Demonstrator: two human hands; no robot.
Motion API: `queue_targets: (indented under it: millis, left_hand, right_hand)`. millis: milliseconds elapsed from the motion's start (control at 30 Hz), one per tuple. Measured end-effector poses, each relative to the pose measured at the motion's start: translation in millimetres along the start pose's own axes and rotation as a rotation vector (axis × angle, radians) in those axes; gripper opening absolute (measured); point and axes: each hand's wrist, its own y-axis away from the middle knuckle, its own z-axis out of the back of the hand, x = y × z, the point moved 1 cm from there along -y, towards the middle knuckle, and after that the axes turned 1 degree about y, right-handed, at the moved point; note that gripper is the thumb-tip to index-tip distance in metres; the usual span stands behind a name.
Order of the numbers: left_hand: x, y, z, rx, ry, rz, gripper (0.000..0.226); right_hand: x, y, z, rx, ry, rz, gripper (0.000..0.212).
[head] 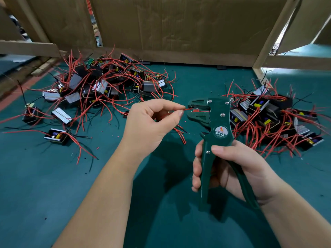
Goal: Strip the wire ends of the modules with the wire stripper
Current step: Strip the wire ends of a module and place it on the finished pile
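Observation:
My right hand (227,169) grips the two handles of a dark green wire stripper (217,122), held upright with its jaws pointing left. My left hand (152,122) pinches a thin red wire (188,109) between thumb and forefinger, and the wire's tip sits between the stripper's jaws. More red wires hang below my left hand; the module they belong to is hidden behind that hand.
A big heap of black modules with red wires (100,83) lies at the back left, a second heap (272,115) at the right. Loose modules (56,136) lie at the left on the green mat (53,185). Cardboard walls (179,24) and wooden posts stand behind.

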Motion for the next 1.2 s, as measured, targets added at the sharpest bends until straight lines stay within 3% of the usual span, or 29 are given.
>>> queue_targets:
  millis: [300,1200]
  left_hand:
    - [-1.0,1.4,-1.5,0.017,-0.009,-0.013,0.020]
    - [-0.7,-0.9,5.2,0.101,-0.064,-0.033,0.011]
  right_hand:
    - [-3.4,-1.1,0.7,-0.074,0.056,0.006,0.045]
    - [-2.2,-2.6,1.4,0.002,-0.011,-0.046,0.055]
